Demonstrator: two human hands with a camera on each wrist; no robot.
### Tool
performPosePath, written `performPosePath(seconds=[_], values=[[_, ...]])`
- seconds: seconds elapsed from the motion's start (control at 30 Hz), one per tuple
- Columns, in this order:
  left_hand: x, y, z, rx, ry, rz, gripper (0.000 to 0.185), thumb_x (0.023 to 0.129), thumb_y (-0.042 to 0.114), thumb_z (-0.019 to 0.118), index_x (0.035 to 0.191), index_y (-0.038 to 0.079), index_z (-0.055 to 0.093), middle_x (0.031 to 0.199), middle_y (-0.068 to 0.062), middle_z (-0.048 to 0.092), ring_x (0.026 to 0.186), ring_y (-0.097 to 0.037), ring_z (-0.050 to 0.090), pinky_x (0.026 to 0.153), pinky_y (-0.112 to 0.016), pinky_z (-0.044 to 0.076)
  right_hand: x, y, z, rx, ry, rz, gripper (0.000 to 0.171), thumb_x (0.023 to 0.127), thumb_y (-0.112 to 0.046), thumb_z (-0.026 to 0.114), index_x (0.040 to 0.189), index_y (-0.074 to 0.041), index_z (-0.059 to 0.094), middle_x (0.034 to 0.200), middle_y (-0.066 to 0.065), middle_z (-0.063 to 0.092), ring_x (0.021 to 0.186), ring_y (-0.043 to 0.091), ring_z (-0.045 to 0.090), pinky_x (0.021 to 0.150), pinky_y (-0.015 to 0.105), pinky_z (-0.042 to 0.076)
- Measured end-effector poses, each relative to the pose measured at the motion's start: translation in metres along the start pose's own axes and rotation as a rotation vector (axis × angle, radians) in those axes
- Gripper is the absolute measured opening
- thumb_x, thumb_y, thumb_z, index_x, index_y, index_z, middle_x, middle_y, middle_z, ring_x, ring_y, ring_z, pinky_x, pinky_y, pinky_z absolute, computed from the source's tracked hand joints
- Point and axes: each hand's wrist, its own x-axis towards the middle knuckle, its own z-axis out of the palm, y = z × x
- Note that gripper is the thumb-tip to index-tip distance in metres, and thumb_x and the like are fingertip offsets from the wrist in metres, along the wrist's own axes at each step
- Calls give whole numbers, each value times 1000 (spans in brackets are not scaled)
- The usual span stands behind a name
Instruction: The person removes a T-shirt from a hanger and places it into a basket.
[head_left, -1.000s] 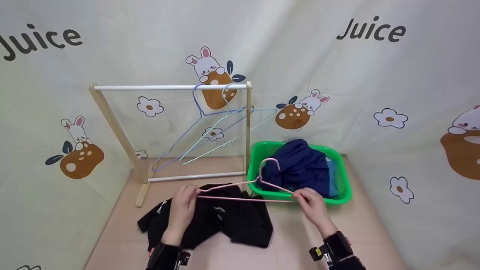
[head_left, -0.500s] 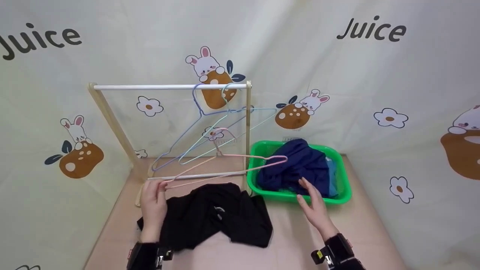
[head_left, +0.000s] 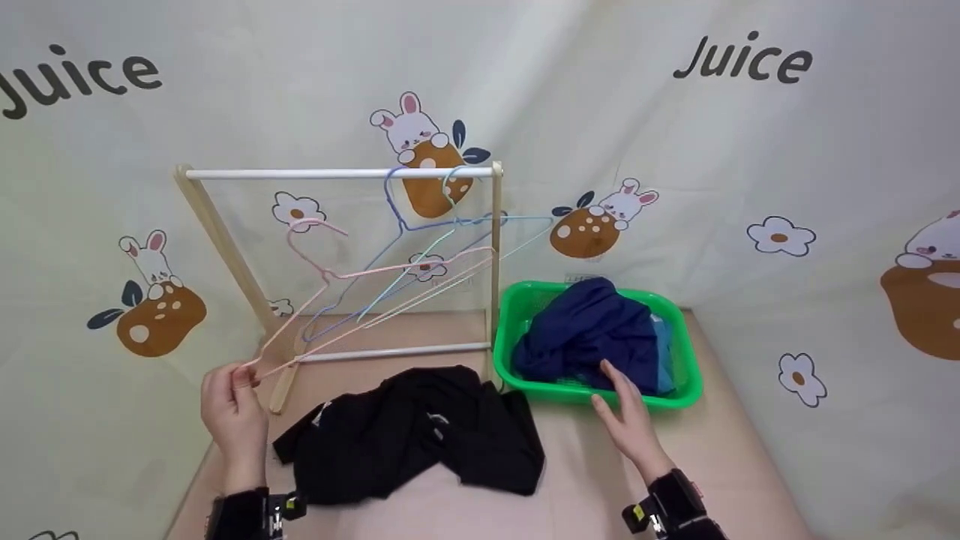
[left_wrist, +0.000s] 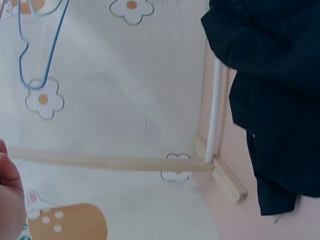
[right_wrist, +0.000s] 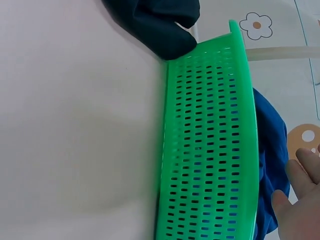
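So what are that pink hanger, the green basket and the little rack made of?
The pink hanger, pinched at one end by the left hand, looks like thin wire with a smooth coloured coating. The green basket seems moulded plastic: glossy, with rows of small slots. The rack has pale matte uprights, probably wood, and a smooth white rail, material unclear.

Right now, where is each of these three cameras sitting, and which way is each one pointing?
Head: worn on the head, looking forward and down at the rack, black garment and green basket; both hands show, left hand pinching the pink hanger.
Left wrist: faces the rack's foot; a bit of hand shows.
Right wrist: faces the basket wall; fingertips of the right hand show.
Shared: the black garment appears in all three.
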Motion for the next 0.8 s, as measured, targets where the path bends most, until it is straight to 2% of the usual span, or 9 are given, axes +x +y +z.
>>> performPosePath(seconds=[0.1, 0.33, 0.53, 0.7, 0.8], values=[[4, -6, -11, 31, 43, -66, 25, 101, 10, 53, 91, -12, 60, 85, 25, 44, 80, 10, 48, 78, -16, 37, -2, 2, 1, -15, -2, 9, 59, 98, -14, 63, 150, -1, 39, 147, 20, 45, 136, 41, 36, 105, 59, 29], [9, -15, -33, 108, 80, -282, 34, 103, 24, 48, 103, -8, 58, 86, 20, 43, 81, 7, 49, 76, -19, 37, -4, 5, 0, -49, 7, 11, 57, 98, -14, 63, 148, -1, 41, 146, 21, 45, 135, 42, 37, 104, 60, 30], [14, -23, -46, 125, 93, -477, 33, 103, 37, 43, 103, 8, 58, 90, 16, 45, 85, 5, 50, 80, -19, 41, -5, 6, 1, -53, 0, 20, 58, 97, -16, 64, 149, -1, 40, 148, 22, 43, 136, 43, 36, 105, 61, 30], [12, -30, -48, 134, 113, -499, 30, 104, 36, 42, 98, 11, 58, 89, 15, 44, 82, 5, 50, 79, -19, 40, -5, 3, 5, -43, -14, 1, 57, 98, -16, 63, 148, -1, 40, 147, 21, 44, 135, 44, 37, 103, 62, 32], [11, -29, -44, 147, 115, -471, 32, 105, 32, 43, 100, 4, 58, 88, 16, 43, 81, 7, 49, 78, -18, 39, -4, 1, 12, -55, -29, -24, 58, 97, -16, 64, 148, -1, 41, 146, 21, 44, 134, 43, 38, 103, 61, 33]])
